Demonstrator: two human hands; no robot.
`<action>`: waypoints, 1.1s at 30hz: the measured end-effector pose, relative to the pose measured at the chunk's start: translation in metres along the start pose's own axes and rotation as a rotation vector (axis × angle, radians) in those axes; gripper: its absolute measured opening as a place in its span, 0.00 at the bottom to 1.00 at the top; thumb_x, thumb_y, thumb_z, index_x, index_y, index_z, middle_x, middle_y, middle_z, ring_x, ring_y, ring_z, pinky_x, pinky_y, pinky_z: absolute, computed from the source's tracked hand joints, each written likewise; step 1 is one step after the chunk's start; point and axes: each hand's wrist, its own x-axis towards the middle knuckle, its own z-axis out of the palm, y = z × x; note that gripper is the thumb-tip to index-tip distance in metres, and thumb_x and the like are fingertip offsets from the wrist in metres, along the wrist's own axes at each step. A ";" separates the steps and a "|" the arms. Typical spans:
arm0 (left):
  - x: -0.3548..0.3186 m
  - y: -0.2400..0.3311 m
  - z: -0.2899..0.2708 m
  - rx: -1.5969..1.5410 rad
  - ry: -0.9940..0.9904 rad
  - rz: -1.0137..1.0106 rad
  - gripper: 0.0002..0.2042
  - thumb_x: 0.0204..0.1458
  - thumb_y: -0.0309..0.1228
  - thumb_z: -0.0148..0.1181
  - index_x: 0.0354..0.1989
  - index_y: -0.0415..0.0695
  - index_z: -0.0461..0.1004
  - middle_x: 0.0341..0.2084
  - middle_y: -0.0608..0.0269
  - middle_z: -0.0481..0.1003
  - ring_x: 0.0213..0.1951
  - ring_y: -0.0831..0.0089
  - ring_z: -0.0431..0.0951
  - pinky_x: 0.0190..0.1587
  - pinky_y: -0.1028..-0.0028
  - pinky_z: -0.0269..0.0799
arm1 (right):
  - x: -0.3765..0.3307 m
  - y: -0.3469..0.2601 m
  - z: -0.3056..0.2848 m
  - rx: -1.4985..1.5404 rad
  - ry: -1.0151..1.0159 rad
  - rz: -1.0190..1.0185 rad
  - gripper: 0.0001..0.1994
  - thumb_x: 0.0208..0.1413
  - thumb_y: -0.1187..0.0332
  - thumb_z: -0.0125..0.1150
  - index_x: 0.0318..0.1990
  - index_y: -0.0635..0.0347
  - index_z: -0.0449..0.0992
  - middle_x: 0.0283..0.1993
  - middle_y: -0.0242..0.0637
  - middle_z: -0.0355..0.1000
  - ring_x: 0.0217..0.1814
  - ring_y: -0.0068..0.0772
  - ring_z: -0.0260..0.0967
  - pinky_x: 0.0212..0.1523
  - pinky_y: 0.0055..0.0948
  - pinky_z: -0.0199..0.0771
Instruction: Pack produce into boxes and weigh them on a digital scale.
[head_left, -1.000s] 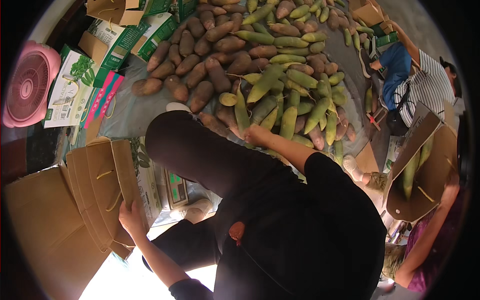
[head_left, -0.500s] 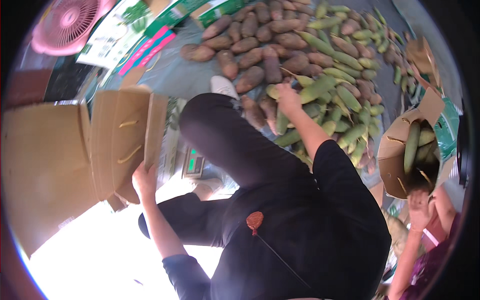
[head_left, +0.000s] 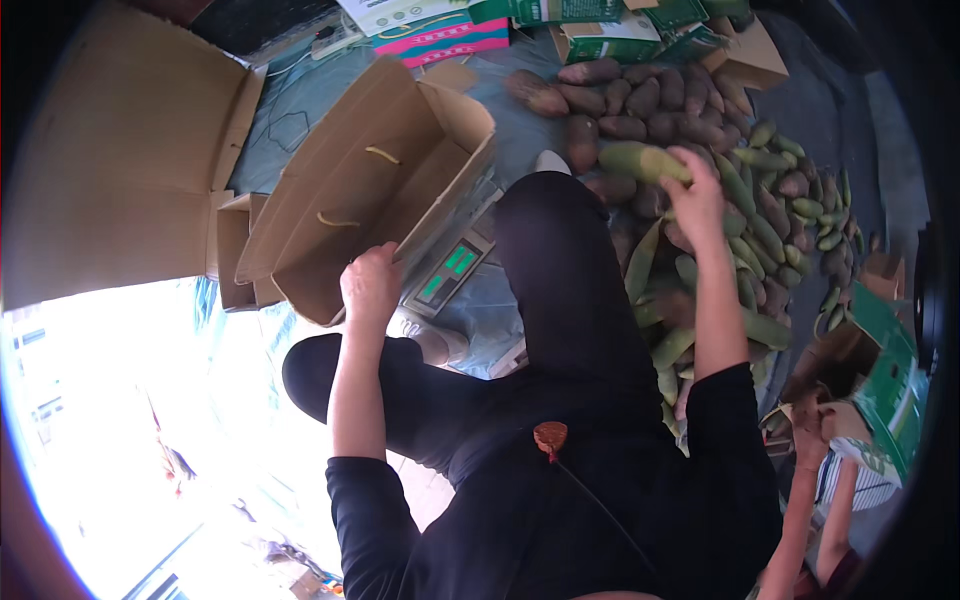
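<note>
We hold an open cardboard box point(head_left: 370, 190) with our left hand point(head_left: 370, 285), the grip pressed together on the box's near edge so that its mouth tips toward us. The box sits on the floor just beside a scale point(head_left: 450, 270) with a green lit display, which lies partly under the box's corner. Our right hand point(head_left: 695, 195) is stretched out over the heap of produce, its grip closed around one green mango point(head_left: 640, 160), lifted above the pile. Under and around that hand lie many more green mangoes point(head_left: 760, 240), and beyond them a cluster of brown, oval fruits point(head_left: 630, 100) on a grey sheet point(head_left: 520, 130). Our black-clad knee point(head_left: 570, 270) rises between the two hands. A large flattened carton point(head_left: 110, 160) lies to the left of the box. At the lower right, another person's hand point(head_left: 805, 420) rests on a green and brown carton point(head_left: 870, 370) near the edge of the mango heap.
</note>
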 end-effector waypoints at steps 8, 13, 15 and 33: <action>-0.006 -0.012 0.011 -0.008 0.034 0.052 0.06 0.46 0.32 0.58 0.31 0.47 0.73 0.26 0.56 0.75 0.31 0.56 0.78 0.32 0.61 0.74 | 0.046 -0.179 -0.017 0.679 -0.384 -0.273 0.18 0.49 0.80 0.57 0.50 0.65 0.70 0.44 0.34 0.71 0.46 0.21 0.68 0.47 0.21 0.70; 0.002 -0.008 0.009 0.018 0.032 0.058 0.05 0.47 0.32 0.58 0.31 0.47 0.73 0.25 0.55 0.75 0.29 0.55 0.78 0.30 0.60 0.73 | 0.053 -0.237 0.088 0.195 -0.580 -0.511 0.20 0.43 0.68 0.64 0.47 0.60 0.73 0.41 0.42 0.74 0.40 0.32 0.73 0.40 0.28 0.71; -0.003 -0.013 0.013 -0.028 0.063 0.074 0.05 0.48 0.34 0.56 0.30 0.47 0.73 0.24 0.55 0.75 0.29 0.54 0.77 0.30 0.59 0.73 | 0.043 -0.244 0.155 0.152 -0.639 -0.523 0.20 0.40 0.65 0.65 0.44 0.58 0.75 0.41 0.43 0.75 0.44 0.44 0.72 0.45 0.37 0.71; -0.002 0.000 0.006 -0.037 0.055 0.060 0.08 0.46 0.33 0.58 0.31 0.42 0.74 0.25 0.49 0.74 0.31 0.49 0.75 0.32 0.57 0.70 | 0.016 -0.208 0.026 0.447 -0.209 -0.606 0.12 0.47 0.68 0.62 0.41 0.57 0.75 0.38 0.39 0.73 0.42 0.43 0.70 0.41 0.37 0.70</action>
